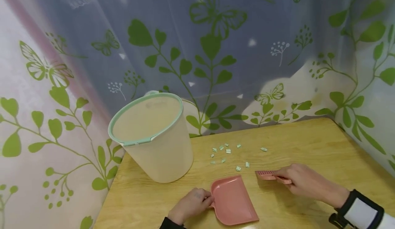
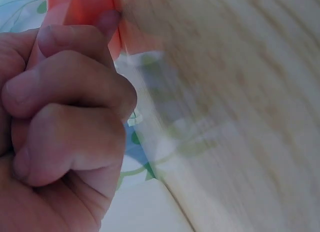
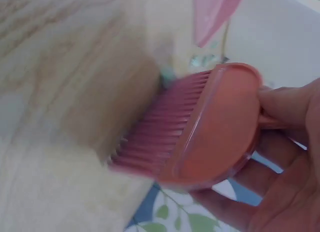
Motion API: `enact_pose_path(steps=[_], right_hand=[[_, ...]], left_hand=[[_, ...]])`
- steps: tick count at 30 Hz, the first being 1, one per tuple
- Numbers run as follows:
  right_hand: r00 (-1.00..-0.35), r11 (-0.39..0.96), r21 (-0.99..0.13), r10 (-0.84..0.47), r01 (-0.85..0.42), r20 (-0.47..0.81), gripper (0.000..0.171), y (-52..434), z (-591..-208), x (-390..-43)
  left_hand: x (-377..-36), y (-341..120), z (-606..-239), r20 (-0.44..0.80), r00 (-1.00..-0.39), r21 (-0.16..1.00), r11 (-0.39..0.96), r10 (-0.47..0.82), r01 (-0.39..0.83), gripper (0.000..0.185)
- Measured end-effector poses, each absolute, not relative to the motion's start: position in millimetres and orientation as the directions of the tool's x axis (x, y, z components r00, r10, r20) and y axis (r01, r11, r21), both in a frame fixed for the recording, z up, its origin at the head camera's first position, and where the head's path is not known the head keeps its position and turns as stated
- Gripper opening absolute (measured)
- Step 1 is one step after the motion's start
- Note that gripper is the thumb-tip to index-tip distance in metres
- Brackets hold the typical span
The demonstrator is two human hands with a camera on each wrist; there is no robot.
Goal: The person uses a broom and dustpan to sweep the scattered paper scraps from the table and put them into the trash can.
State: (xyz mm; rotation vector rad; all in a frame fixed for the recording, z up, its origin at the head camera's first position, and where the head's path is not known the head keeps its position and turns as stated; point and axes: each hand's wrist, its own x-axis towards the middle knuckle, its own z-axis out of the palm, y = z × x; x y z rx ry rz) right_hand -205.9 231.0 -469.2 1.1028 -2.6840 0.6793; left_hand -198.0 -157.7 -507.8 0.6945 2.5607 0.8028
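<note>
dustpan (image 1: 232, 200): pink | brush (image 1: 269, 175): pink | bucket (image 1: 154, 136): cream, mint-green rim | paper scraps (image 1: 228, 151): pale green | worktop (image 1: 308, 143): light wood grain | curtain (image 1: 216, 44): white, green leaves, butterflies

- The bucket (image 1: 154, 136) stands at the table's (image 1: 308, 136) back left corner, blocking that side.
- Curtain walls (image 1: 216, 50) close in the back, left and right edges.
- Paper scraps (image 1: 228, 152) litter the middle, between bucket and bare wood.
- Bare wood lies open right of the scraps.
- The dustpan (image 1: 232, 200) fills the near middle.
</note>
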Motion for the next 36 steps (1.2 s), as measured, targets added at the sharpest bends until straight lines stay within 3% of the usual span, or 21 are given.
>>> enact_pose_path(steps=[4,7,10,13,17,19,24,25,30,33,36], right_hand=[[-0.749,0.67,-0.334,-0.591,-0.663,0.299,0.013,236,-465,-201],[-0.734,0.68,-0.287,-0.581,-0.675,0.351,0.011,228,-475,-198],[-0.737,0.644,-0.359,-0.588,-0.676,0.333,0.012,215,-482,-188],[-0.765,0.66,-0.386,-0.55,-0.644,0.335,0.032,207,-479,-184],[-0.817,0.769,-0.31,-0.447,-0.559,0.365,0.042,207,-469,-195],[-0.858,0.789,-0.351,-0.409,-0.504,0.313,0.031,206,-468,-201],[-0.909,0.688,-0.615,-0.398,-0.386,0.125,0.021,185,-466,-199],[-0.913,0.663,-0.658,-0.398,-0.357,0.093,0.025,179,-464,-196],[-0.905,0.565,-0.769,-0.423,-0.299,0.04,0.04,146,-453,-185],[-0.886,0.523,-0.792,-0.46,-0.315,0.049,0.028,133,-450,-178],[-0.85,0.464,-0.82,-0.525,-0.336,0.052,0.035,129,-447,-176]], left_hand=[[-197,-156,-509,-0.201,-0.812,0.603,0.723,0.548,0.338,0.025],[-199,-154,-510,-0.212,-0.809,0.601,0.726,0.548,0.335,0.024],[-202,-152,-510,-0.227,-0.804,0.604,0.727,0.55,0.327,0.022],[-206,-150,-509,-0.231,-0.793,0.608,0.721,0.563,0.334,0.022],[-211,-148,-507,-0.213,-0.788,0.597,0.715,0.578,0.363,0.023],[-211,-147,-507,-0.214,-0.791,0.591,0.721,0.573,0.362,0.024],[-207,-146,-508,-0.234,-0.791,0.601,0.724,0.565,0.34,0.023],[-206,-146,-508,-0.236,-0.79,0.608,0.721,0.565,0.334,0.023],[-206,-144,-506,-0.232,-0.791,0.601,0.723,0.566,0.341,0.024],[-207,-143,-504,-0.235,-0.792,0.582,0.734,0.563,0.35,0.025],[-206,-143,-504,-0.247,-0.794,0.58,0.741,0.556,0.338,0.025]])
